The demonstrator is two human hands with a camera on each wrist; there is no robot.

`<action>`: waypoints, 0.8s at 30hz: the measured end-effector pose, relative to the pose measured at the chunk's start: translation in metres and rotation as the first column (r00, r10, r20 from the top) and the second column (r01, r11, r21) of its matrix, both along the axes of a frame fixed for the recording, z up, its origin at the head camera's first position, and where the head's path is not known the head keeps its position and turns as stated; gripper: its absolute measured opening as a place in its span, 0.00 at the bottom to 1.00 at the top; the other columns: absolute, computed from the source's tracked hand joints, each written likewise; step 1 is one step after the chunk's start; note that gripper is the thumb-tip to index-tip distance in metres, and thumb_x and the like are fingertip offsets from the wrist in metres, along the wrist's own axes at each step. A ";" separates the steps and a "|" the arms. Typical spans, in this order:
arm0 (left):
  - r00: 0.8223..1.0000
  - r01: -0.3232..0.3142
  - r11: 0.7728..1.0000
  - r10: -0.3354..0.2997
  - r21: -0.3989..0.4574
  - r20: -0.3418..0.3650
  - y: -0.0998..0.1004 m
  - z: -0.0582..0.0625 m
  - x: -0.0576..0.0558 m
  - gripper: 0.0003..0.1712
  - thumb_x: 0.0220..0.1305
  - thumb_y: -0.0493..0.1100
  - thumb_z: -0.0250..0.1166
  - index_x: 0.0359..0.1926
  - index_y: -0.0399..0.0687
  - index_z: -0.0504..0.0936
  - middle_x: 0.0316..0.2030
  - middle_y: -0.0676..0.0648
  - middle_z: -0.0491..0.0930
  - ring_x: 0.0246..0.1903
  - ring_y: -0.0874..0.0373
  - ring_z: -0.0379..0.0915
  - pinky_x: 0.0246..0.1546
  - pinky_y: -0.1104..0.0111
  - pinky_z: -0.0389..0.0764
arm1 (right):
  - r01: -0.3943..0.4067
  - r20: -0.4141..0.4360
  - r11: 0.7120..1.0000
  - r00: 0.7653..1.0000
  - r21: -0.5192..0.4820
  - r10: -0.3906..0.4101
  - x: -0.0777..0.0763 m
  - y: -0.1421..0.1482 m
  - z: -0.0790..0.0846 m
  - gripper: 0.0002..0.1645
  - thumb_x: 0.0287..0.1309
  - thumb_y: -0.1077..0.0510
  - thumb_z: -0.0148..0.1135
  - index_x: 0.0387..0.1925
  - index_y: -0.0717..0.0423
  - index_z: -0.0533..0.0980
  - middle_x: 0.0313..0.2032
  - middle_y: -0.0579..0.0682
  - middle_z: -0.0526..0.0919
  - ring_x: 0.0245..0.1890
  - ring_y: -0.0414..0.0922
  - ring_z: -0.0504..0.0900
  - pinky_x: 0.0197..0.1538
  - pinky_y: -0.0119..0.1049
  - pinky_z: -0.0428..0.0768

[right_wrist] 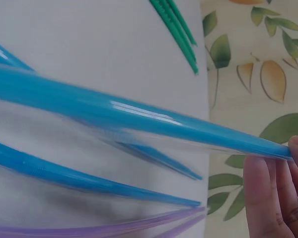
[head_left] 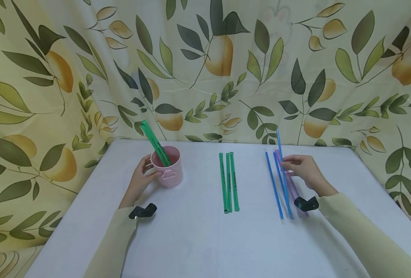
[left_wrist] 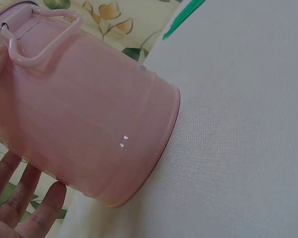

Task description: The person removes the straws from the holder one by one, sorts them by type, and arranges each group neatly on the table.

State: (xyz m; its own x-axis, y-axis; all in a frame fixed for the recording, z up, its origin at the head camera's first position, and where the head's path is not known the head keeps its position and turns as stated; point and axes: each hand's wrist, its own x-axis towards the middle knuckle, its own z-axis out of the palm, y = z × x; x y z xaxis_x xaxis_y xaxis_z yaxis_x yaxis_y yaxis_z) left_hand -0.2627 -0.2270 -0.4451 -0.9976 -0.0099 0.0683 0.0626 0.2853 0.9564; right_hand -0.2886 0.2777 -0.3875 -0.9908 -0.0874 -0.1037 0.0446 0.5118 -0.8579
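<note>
My left hand (head_left: pixel 143 175) holds a pink cup (head_left: pixel 173 178) from its left side, thumb in front and fingers round the back. The cup's wall (left_wrist: pixel 89 109) and its small looped handle show large in the left wrist view. Green wrapped sticks (head_left: pixel 155 143) lean out of the cup to the left. My right hand (head_left: pixel 304 170) pinches a blue straw (right_wrist: pixel 139 114) between thumb and fingers, raised over the other straws. Two more blue straws (head_left: pixel 273 181) lie beneath it, along with purple straws (right_wrist: pixel 114 228), partly hidden by the hand and wrist camera.
Three green wrapped sticks (head_left: pixel 228 181) lie side by side at the table's middle, between cup and straws. A white cloth covers the table (head_left: pixel 198 239). Behind its far edge hangs a curtain (head_left: pixel 205 96) printed with leaves and fruit.
</note>
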 end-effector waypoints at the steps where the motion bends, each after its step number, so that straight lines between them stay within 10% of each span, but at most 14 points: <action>1: 1.000 -0.001 1.000 0.001 0.001 0.000 0.000 0.000 0.000 0.44 0.55 0.44 0.69 0.69 0.50 0.56 0.68 0.43 0.59 0.66 0.43 0.59 0.64 0.51 0.70 | 0.006 0.011 1.000 1.000 0.021 -0.006 -0.001 0.000 -0.002 0.28 0.62 0.56 0.59 0.55 0.74 0.69 0.36 0.42 0.84 0.36 0.36 0.84 0.40 0.32 0.86; 7: 1.000 -0.006 1.000 0.006 -0.006 0.000 0.001 0.000 0.000 0.45 0.55 0.45 0.69 0.70 0.51 0.56 0.67 0.42 0.60 0.66 0.43 0.59 0.63 0.51 0.71 | 0.030 0.071 0.995 0.997 0.093 -0.037 -0.006 -0.001 -0.011 0.28 0.62 0.53 0.59 0.56 0.71 0.70 0.46 0.59 0.81 0.38 0.40 0.84 0.45 0.38 0.86; 24: 1.000 -0.004 1.000 0.004 -0.012 0.009 -0.001 0.001 0.000 0.44 0.56 0.45 0.69 0.70 0.51 0.56 0.68 0.43 0.59 0.66 0.44 0.58 0.64 0.51 0.70 | 0.036 0.131 0.985 0.990 0.166 -0.058 -0.012 -0.001 -0.029 0.28 0.59 0.52 0.61 0.53 0.70 0.72 0.38 0.54 0.83 0.30 0.37 0.82 0.37 0.29 0.84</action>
